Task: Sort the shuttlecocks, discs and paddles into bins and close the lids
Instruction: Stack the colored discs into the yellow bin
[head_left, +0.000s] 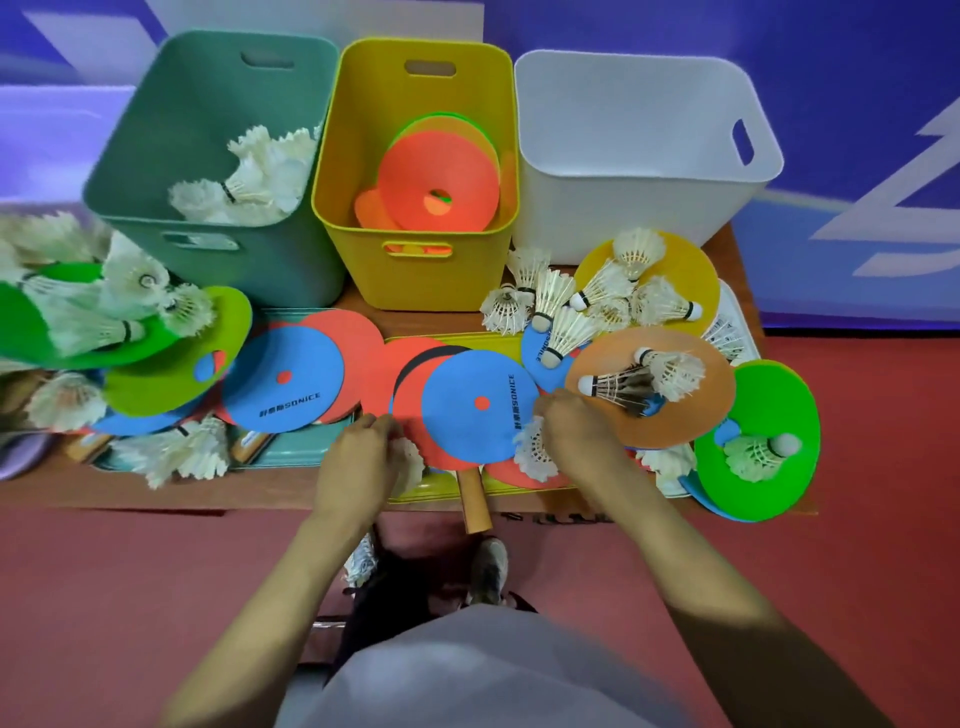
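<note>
At the near edge of the worktop (249, 491), the left hand (358, 457) has its grip curled round a white shuttlecock (408, 462), and the right hand (576, 436) grips a second shuttlecock (535, 452). Between them a blue disc (478, 405) overlies a paddle, hiding all but its wooden handle (475, 499). Behind stand a teal bin (249, 270) holding shuttlecocks, a yellow bin (415, 280) holding orange discs, and a white bin (623, 130).

Bright even light; fisheye edges, left side perhaps motion-blurred.

Wooden table (431, 318) carries green bin (249, 270), yellow bin (415, 283), white bin (597, 218), teal lid (296, 453).
</note>
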